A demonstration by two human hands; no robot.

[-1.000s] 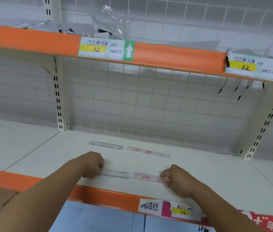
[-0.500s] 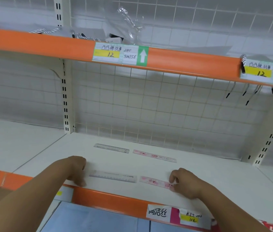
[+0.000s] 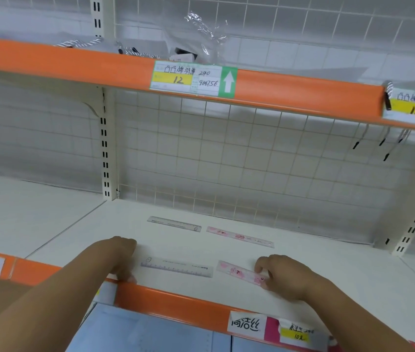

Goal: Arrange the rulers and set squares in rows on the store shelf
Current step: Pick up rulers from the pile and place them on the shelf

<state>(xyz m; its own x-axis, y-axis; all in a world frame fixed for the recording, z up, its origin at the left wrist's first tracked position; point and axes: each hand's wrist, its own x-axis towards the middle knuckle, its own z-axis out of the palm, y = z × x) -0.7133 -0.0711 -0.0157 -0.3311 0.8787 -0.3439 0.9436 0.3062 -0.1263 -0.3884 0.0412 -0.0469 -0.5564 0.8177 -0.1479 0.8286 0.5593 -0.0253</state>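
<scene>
While the front pink ruler [image 3: 237,271] was pinched at its right end by the right hand [image 3: 286,276] on the shelf [image 3: 341,280], the left hand [image 3: 122,255] resting empty beside the front clear ruler [image 3: 176,267], it was probably best squared end-to-end before release.

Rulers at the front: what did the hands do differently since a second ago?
The left hand slid left off the front clear ruler and let it go, so its whole length shows now. The right hand still pinches the right end of the front pink ruler. Both front rulers stayed put, as did the back clear ruler and back pink ruler.
</scene>
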